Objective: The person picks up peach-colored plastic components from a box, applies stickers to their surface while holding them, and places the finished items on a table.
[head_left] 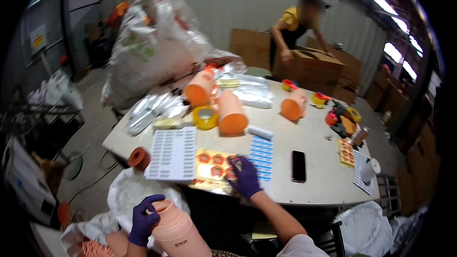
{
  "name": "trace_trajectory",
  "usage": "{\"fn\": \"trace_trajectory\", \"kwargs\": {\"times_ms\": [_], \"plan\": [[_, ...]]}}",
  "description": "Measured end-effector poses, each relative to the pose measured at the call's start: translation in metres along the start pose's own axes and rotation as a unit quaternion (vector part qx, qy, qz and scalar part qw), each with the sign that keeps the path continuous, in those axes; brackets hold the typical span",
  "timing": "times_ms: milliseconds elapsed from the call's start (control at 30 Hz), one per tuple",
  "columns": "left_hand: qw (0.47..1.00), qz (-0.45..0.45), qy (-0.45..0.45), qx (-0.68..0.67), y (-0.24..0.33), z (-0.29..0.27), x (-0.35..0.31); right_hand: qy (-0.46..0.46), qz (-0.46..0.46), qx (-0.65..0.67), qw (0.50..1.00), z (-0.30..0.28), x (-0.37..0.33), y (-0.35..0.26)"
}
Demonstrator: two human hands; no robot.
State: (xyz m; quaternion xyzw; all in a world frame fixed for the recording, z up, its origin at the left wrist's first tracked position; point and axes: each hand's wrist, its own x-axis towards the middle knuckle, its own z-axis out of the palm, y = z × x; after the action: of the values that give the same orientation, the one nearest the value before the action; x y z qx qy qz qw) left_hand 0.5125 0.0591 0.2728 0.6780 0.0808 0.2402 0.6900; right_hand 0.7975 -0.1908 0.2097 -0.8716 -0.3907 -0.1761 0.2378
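My left hand (144, 220), in a purple glove, is closed round the neck of a peach-coloured bottle (178, 231). The bottle leans towards me in front of the table, its mouth uncovered. My right hand (246, 177), also gloved in purple, bends its fingers over the right side of a gold sticker sheet (204, 171) with round red stickers. Those fingertips look pinched at the sheet, and they hide part of it. A white sheet of printed labels (172, 154) lies to its left, a blue-and-white striped label sheet (261, 159) to its right.
Peach jugs (232, 113) and a yellow tape roll (205, 117) stand farther back on the table (278, 190). A black phone (299, 166) lies to the right. A large white sack (147, 52) is at the far left. Across the table, a person (300, 24) handles a cardboard box (309, 69).
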Motion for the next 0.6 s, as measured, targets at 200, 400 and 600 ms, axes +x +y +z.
{"fn": "trace_trajectory", "kwargs": {"times_ms": [200, 400, 600], "plan": [[0.99, 0.047, 0.016, -0.134, -0.007, 0.063, 0.071, -0.413, 0.047, 0.482, 0.771, -0.073, -0.085, -0.045], [0.829, -0.245, -0.149, -0.48, -0.061, 0.132, 0.118, -0.208, 0.132, 0.549, 0.799, -0.076, -0.179, 0.0], [0.983, 0.149, -0.104, -0.027, -0.093, 0.19, 0.083, 0.056, 0.337, 0.603, 0.721, -0.07, -0.178, 0.075]]}}
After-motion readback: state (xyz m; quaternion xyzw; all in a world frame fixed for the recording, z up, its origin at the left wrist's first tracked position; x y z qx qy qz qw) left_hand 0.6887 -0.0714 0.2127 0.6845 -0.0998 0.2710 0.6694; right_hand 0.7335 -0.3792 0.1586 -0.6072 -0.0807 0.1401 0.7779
